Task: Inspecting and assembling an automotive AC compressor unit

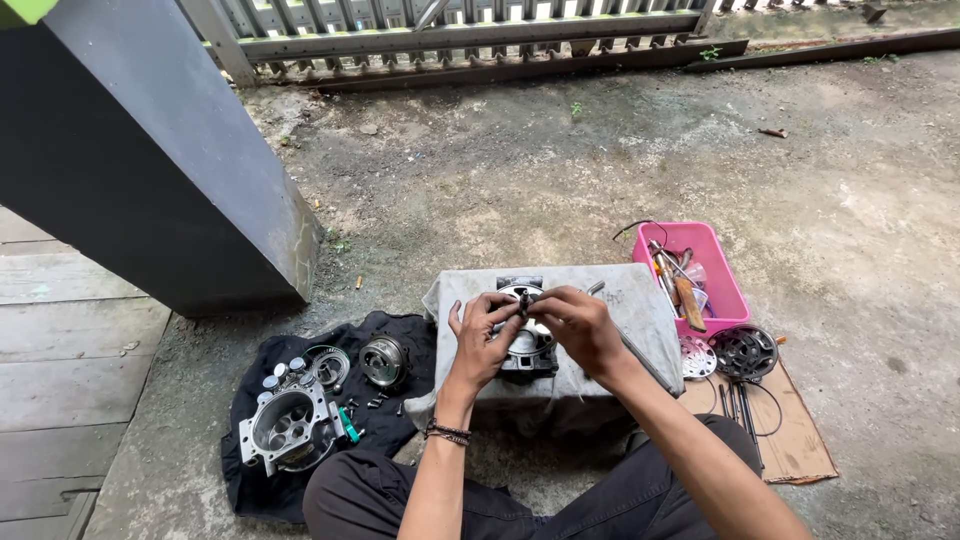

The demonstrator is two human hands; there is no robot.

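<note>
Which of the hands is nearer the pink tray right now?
Right. The right hand is over the engine part on the block, on the side toward the pink tray; the left hand is farther away on the other side.

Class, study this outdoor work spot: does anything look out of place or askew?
The pink tray is overfilled: tools stick out at angles. Small parts lie scattered loose on the black cloth.

Both hands (pixel 535 325) grip small part (pixel 523 300) above engine piece (pixel 528 350).
</note>
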